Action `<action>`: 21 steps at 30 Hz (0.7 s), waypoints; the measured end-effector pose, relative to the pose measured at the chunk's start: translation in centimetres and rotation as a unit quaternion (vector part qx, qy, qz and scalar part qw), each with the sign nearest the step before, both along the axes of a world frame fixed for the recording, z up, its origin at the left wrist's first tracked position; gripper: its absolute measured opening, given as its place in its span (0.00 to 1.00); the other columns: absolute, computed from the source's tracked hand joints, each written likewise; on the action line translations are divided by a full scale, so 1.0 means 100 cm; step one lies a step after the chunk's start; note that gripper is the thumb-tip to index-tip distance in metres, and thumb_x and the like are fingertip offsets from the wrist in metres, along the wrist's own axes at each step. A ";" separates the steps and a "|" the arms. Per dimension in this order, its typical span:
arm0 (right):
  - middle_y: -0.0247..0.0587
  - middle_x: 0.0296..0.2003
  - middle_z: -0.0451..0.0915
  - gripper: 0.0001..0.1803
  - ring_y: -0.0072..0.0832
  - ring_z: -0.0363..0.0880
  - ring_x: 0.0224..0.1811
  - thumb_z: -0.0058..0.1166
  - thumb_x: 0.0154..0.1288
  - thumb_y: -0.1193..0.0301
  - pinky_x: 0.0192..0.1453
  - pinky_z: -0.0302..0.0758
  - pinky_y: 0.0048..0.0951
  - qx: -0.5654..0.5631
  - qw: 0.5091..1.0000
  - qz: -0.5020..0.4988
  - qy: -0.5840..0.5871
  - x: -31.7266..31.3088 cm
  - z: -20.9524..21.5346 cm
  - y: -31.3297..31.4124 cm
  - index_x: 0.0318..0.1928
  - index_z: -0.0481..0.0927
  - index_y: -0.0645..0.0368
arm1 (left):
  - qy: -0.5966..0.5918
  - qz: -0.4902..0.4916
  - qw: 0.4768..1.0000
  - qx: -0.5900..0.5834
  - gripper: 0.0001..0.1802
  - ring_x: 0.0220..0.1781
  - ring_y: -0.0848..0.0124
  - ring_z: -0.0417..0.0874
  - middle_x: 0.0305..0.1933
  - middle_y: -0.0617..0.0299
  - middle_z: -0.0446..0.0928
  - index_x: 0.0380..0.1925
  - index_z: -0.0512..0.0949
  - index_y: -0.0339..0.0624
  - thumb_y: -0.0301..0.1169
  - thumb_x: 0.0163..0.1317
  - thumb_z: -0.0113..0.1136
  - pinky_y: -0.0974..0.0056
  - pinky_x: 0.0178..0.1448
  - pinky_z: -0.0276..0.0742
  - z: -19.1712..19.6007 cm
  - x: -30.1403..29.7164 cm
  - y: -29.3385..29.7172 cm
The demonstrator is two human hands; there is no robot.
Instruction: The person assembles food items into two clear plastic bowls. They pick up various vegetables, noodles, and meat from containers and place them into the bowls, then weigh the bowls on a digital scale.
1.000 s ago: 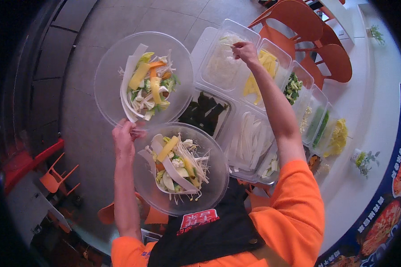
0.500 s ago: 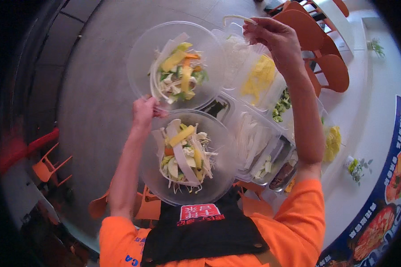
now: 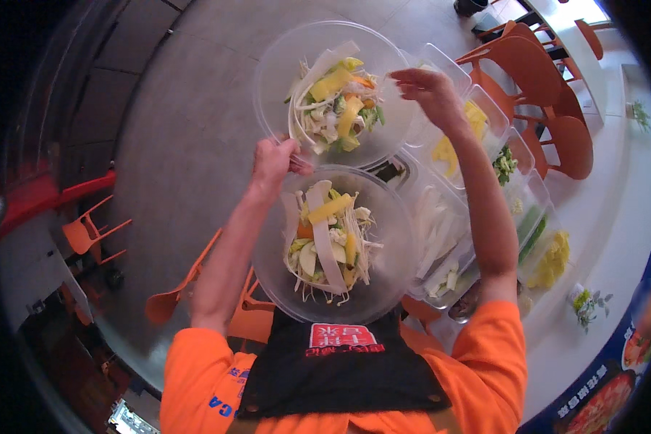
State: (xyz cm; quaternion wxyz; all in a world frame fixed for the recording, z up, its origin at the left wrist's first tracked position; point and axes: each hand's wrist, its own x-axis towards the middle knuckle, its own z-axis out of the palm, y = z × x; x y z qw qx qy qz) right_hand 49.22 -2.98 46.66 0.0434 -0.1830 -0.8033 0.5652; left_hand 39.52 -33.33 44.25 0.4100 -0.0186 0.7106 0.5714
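Two clear round bowls stand one beyond the other in front of me. The far bowl (image 3: 387, 61) holds mixed vegetables (image 3: 333, 108): pale strips, yellow slices, leafy pieces and a little orange. Its near-left rim is in the fingers of my left hand (image 3: 276, 163), which are closed on it. The near bowl (image 3: 390, 246) holds a similar mix with enoki mushrooms (image 3: 365, 253), yellow slices and a broad pale strip across the top. Over the far bowl's right edge hovers my right hand (image 3: 432, 100), fingers stretched out, with nothing visible in them.
Clear tubs fill the right side, holding yellow sheets (image 3: 445, 155), white strips (image 3: 434, 224), broccoli (image 3: 505, 165) and something dark (image 3: 389, 171). Farther right are a yellow frilly heap (image 3: 553, 260) and a small potted plant (image 3: 587, 304). Orange chairs (image 3: 571, 145) stand beyond.
My right hand has come down and toward the far bowl; the pale strand it held is no longer in its fingers. My left hand stays at the bowl's rim. The whole view has shifted slightly.
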 end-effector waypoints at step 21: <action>0.54 0.34 0.81 0.17 0.41 0.82 0.35 0.53 0.52 0.72 0.44 0.77 0.38 0.141 0.956 -0.073 -0.246 0.035 -0.220 0.065 0.45 0.81 0.52 | 0.013 0.059 0.998 0.003 0.09 0.20 0.65 0.81 0.30 0.48 0.79 0.32 0.75 0.30 0.24 0.54 0.47 0.65 0.22 0.81 0.000 0.009 -0.011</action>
